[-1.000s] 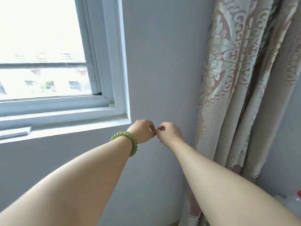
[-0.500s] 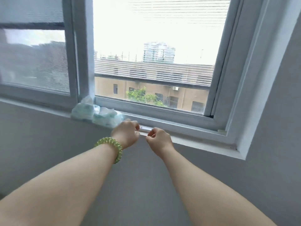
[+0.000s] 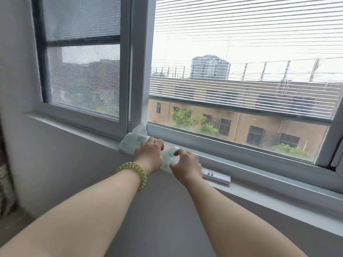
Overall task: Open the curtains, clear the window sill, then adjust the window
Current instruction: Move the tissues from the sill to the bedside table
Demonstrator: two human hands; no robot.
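A soft tissue pack (image 3: 130, 143), white with pale blue-green print, lies on the white window sill (image 3: 269, 196) below the window's centre post. My left hand (image 3: 148, 153), with a green coil band on its wrist, lies over the middle of the pack with the fingers curled on it. My right hand (image 3: 187, 165) grips the pack's right end, thumb and fingers on the wrapper. The left window pane (image 3: 83, 76) carries a mesh screen. The right pane (image 3: 241, 89) shows slatted blinds lowered most of the way.
A flat white box-like object (image 3: 218, 176) lies on the sill just right of my right hand. A patterned curtain (image 3: 5, 182) hangs at the far left edge. Grey wall runs below the sill.
The view swung left from the right curtain to the window. Both hands moved from the wall up to the sill and closed on the tissue pack.
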